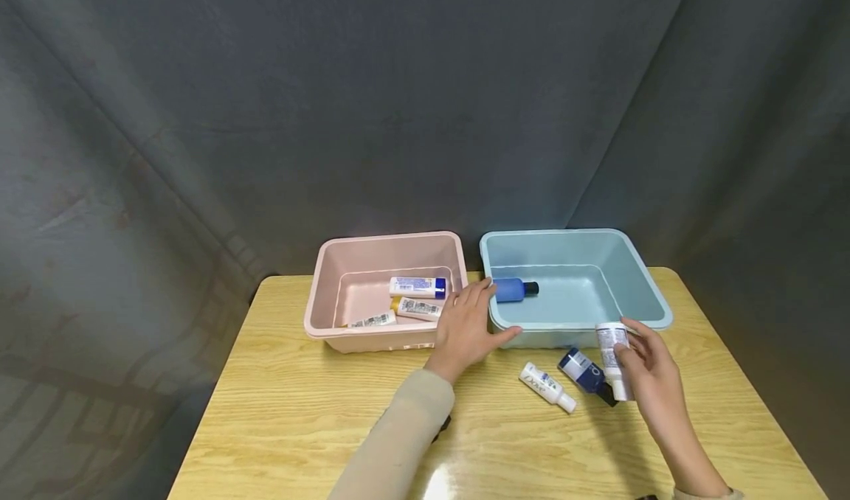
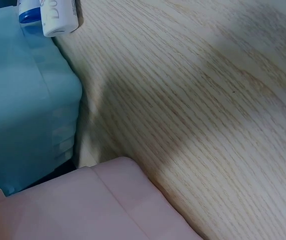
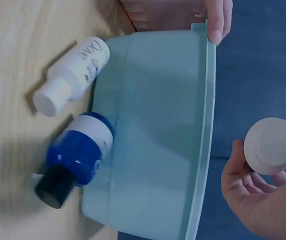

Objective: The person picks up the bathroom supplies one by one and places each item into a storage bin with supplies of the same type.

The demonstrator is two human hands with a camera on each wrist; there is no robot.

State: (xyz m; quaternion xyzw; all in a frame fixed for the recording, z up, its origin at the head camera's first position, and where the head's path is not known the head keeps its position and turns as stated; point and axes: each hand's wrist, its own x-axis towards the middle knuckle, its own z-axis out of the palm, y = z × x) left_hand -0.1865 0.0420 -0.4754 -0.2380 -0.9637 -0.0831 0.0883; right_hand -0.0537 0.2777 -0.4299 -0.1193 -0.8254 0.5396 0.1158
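My right hand (image 1: 654,375) grips a white bottle (image 1: 612,356) with its cap downward, above the table by the front right of the light blue bin (image 1: 578,338). The round end of that bottle faces the camera in the right wrist view. My left hand (image 1: 467,330) reaches between the two bins, its fingertips at the left rim of the blue bin and its thumb stretched out along the front rim. Before the blue bin lie a white Dove bottle (image 1: 546,386) and a dark blue bottle (image 1: 584,371) with a black cap. A blue bottle (image 1: 510,290) lies inside the bin.
A pink bin (image 1: 372,341) stands left of the blue one. In it lie a white bottle with a blue cap (image 1: 417,287), a yellow-capped bottle (image 1: 420,309) and another white bottle (image 1: 374,320). Dark grey cloth (image 1: 398,116) hangs behind the wooden table (image 1: 279,411).
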